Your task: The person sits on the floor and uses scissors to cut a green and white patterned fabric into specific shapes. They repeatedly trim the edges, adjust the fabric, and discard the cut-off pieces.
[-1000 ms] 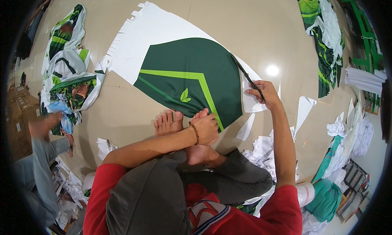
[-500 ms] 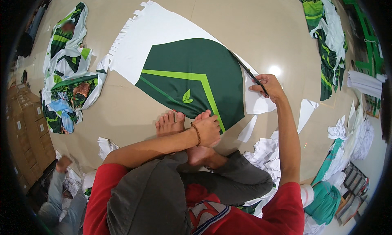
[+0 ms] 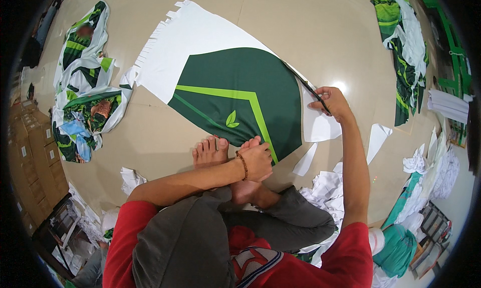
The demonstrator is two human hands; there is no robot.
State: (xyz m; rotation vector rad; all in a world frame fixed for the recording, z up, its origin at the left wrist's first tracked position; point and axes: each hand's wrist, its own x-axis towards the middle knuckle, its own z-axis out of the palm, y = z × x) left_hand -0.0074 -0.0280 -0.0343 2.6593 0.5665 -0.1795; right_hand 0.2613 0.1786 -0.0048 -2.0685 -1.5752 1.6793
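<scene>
A dark green fabric panel (image 3: 220,70) with lime stripes and a leaf mark lies on the floor, bordered by white fabric (image 3: 200,30). My right hand (image 3: 332,103) grips black scissors (image 3: 309,88), whose long blades lie along the panel's upper right edge. White cloth (image 3: 319,125) lies under that hand. My left hand (image 3: 258,162), with a beaded bracelet (image 3: 242,164) at the wrist, is closed on the panel's near edge beside my toes. Its fingertips are partly hidden. My bare foot (image 3: 210,150) rests just left of it, against the fabric's near edge.
Printed fabric heaps lie at left (image 3: 82,95) and far right (image 3: 401,57). White scraps (image 3: 325,188) lie by my right knee, with narrow offcuts (image 3: 378,140) farther right. Cardboard boxes (image 3: 37,158) line the left side. A green bundle (image 3: 398,250) stands at lower right.
The scissors and my right hand have shifted only slightly, and my left hand keeps its place. Another person's raised limb at the lower left has gone from its earlier spot.
</scene>
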